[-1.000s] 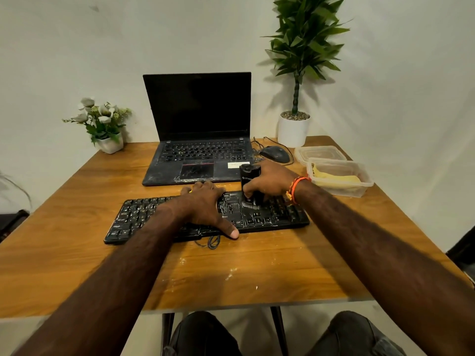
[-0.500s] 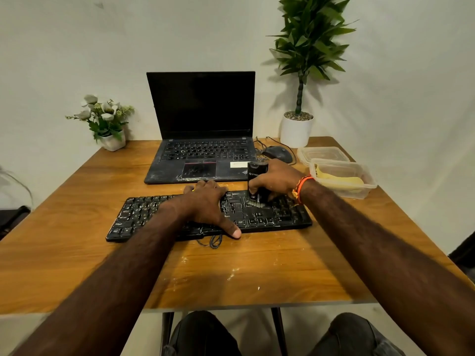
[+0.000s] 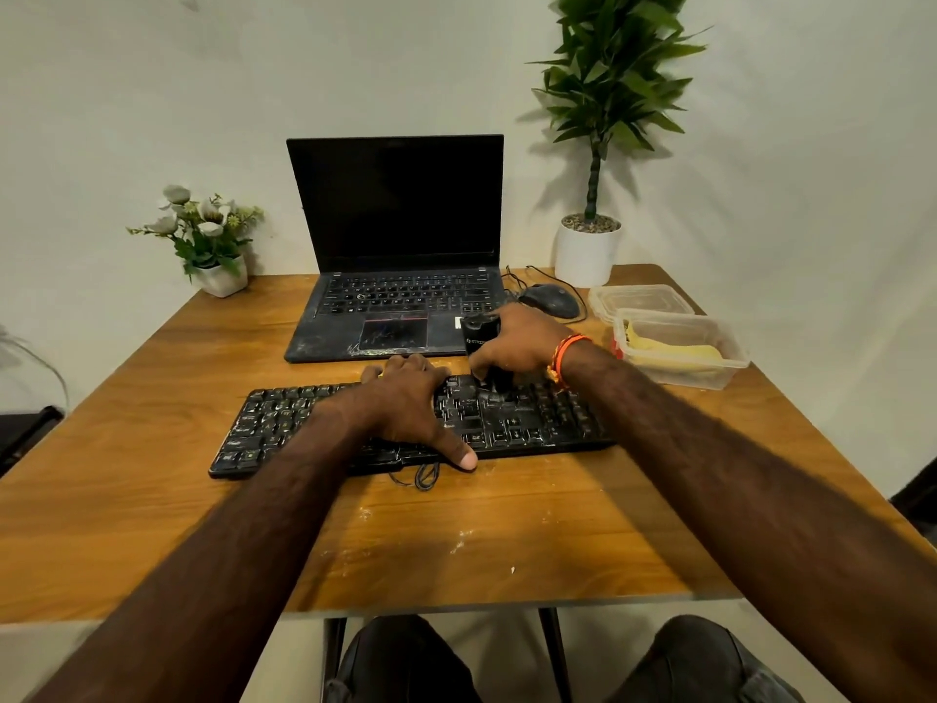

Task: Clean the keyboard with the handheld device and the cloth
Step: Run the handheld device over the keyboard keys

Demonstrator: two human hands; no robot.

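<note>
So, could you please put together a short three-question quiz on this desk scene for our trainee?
1. True or false: the left hand lies flat on the black external keyboard.
2. Which hand grips the small black handheld cleaning device? A) left B) right
3. Fill in: the yellow cloth sits inside a clear plastic ____.

Key: 1 true; 2 B; 3 container.
</note>
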